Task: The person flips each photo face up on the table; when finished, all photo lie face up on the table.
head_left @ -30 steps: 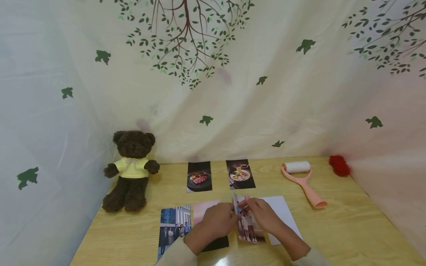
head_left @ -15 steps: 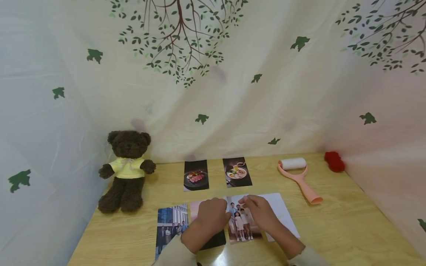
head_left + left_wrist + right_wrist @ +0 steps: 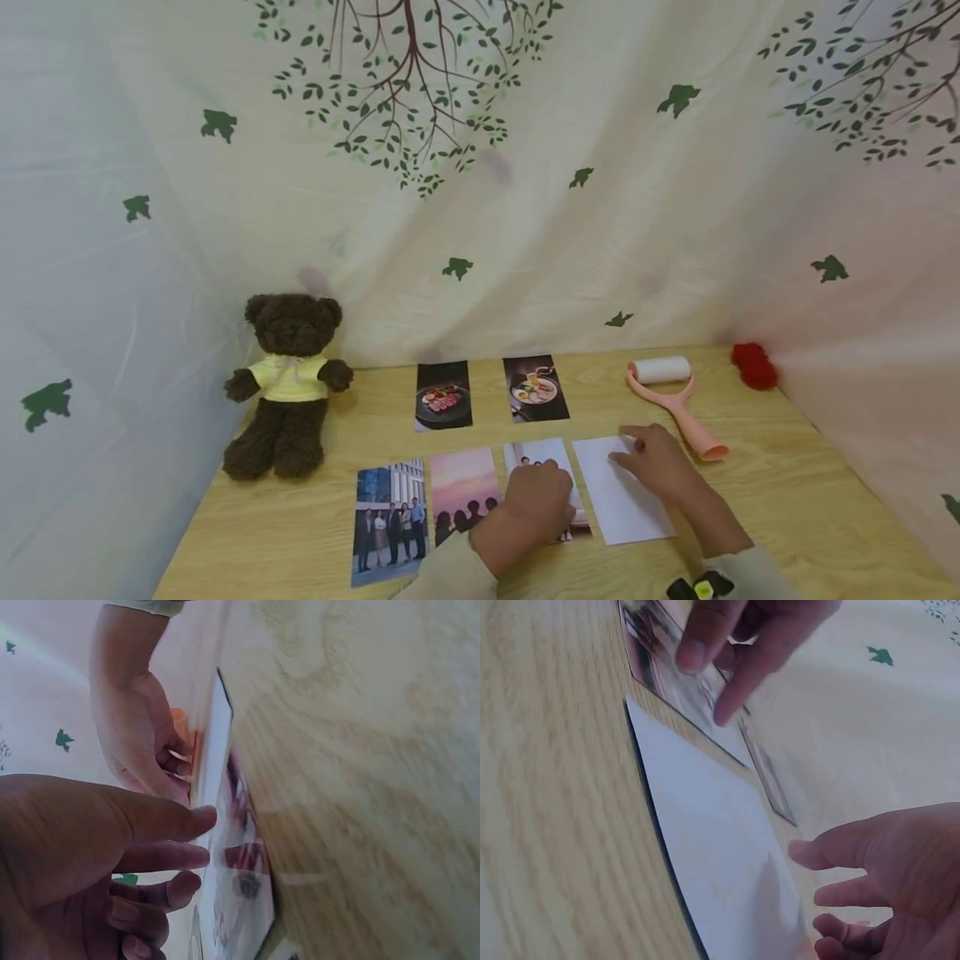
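My left hand (image 3: 534, 502) is over a family photo (image 3: 531, 451) lying flat on the table, covering much of it. In the left wrist view its thumb and fingertips are close to the photo; whether they touch it I cannot tell. My right hand (image 3: 662, 468) hovers at the upper right edge of a blank white card (image 3: 617, 500), its thumb and fingers spread apart. In the right wrist view that hand holds nothing beside the white card. Left of the family photo lie a pink-sky photo with silhouettes (image 3: 463, 479) and an office group photo (image 3: 392, 529).
Two food photos, a steak plate (image 3: 442, 398) and a noodle bowl (image 3: 537, 390), lie in a back row. A brown teddy bear (image 3: 292, 379) sits at the left. An orange lint roller (image 3: 686, 417) and a red fuzzy object (image 3: 754, 367) lie back right.
The family photo, tilted up between both hands a second ago, now lies flat. My right hand has moved right to the white card, and my left hand has shifted right over the family photo.
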A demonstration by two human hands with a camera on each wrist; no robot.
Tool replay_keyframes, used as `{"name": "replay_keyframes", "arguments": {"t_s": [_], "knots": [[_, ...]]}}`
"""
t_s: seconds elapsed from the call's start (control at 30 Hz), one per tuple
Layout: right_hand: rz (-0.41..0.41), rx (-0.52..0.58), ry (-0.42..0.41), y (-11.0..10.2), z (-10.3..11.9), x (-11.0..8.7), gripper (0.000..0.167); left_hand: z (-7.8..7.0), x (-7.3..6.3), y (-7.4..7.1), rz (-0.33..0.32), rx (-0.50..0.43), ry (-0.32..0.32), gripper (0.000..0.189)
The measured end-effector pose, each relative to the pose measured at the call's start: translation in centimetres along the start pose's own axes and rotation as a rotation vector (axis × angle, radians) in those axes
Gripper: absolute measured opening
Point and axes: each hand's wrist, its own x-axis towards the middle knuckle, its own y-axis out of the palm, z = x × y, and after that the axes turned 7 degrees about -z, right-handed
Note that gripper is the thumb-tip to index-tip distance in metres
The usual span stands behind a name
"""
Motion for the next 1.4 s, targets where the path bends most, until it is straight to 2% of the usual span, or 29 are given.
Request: {"name": "replay_keyframes", "arguments": {"t_s": [0.1, 0.2, 0.3, 0.47, 0.63, 0.7, 0.87, 0.93, 1.0, 1.17, 1.3, 1.4], "knots": [[-0.008, 0.035, -0.063, 0.0, -0.4, -0.1, 0.026, -0.1, -0.1, 0.1, -0.038, 0.070, -0.010, 0.020], [-0.022, 0.079, -0.105, 0.0, -0.8, -0.1, 0.049, -0.1, -0.2, 0.0, -0.061, 0.078, -0.003, 0.018], [-0.031, 0.073, -0.103, 0.0, -1.1, -0.1, 0.052, -0.5, 0.1, 0.0, -0.063, 0.053, 0.018, 0.020], [-0.018, 0.036, -0.096, 0.0, -1.5, 0.2, 0.053, -2.1, 1.0, 0.5, -0.056, 0.055, 0.075, 0.026], [-0.013, 0.023, -0.079, 0.0, -1.5, 0.6, 0.055, -3.2, 1.7, 0.6, -0.010, 0.064, 0.069, 0.033], [-0.014, 0.013, -0.062, 0.0, -1.6, 0.6, 0.041, -3.4, 1.8, 0.5, 0.015, 0.071, 0.060, 0.034], [-0.009, -0.054, -0.058, 0.0, -1.9, 0.6, 0.032, -3.8, 1.8, 0.6, 0.064, 0.088, 0.058, 0.032], [-0.003, -0.063, -0.066, -0.1, -2.0, 0.8, 0.038, -4.0, 1.8, 0.7, 0.078, 0.086, 0.062, 0.029], [-0.001, -0.062, -0.077, -0.1, -2.1, 1.0, 0.036, -4.0, 1.8, 0.7, 0.089, 0.083, 0.064, 0.027], [0.026, -0.009, -0.088, -0.3, -2.4, 1.4, 0.041, -4.1, 1.8, 0.6, 0.106, 0.081, 0.052, 0.025], [0.069, 0.046, -0.009, -0.6, -2.5, 1.2, 0.041, -4.2, 2.0, 0.6, 0.136, 0.064, 0.036, 0.025], [0.083, 0.108, 0.095, -1.1, -2.5, 0.9, 0.044, -4.3, 2.1, 0.6, 0.157, 0.049, 0.028, 0.024]]}}
